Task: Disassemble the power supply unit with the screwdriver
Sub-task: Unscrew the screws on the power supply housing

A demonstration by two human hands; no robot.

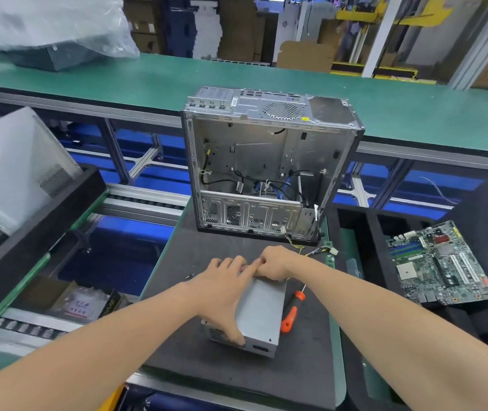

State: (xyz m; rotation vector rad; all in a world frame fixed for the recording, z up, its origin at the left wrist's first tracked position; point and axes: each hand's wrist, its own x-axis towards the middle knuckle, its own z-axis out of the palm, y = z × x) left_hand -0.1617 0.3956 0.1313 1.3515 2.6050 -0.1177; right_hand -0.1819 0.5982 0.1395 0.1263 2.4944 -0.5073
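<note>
Two risks noted. Loose screws (190, 275) lie on the mat (310, 366) just beside the left hand (222, 292); a sweep could scatter them. The power supply unit (262, 310), mid-mat, may slide if its cover is forced. Left fingers are spread flat on top, thumb down the near side. The right hand (275, 262) is curled at the far edge, its grip hidden. The screwdriver (293, 312) lies alongside and may roll.

The power supply box (262, 312) is smooth grey sheet metal with a matt finish. The screwdriver (291, 313) has a glossy orange plastic handle (a black strip along it). The mat (305, 366) is dull black foam; the computer case (254, 152) is bare, faintly shiny metal.
</note>
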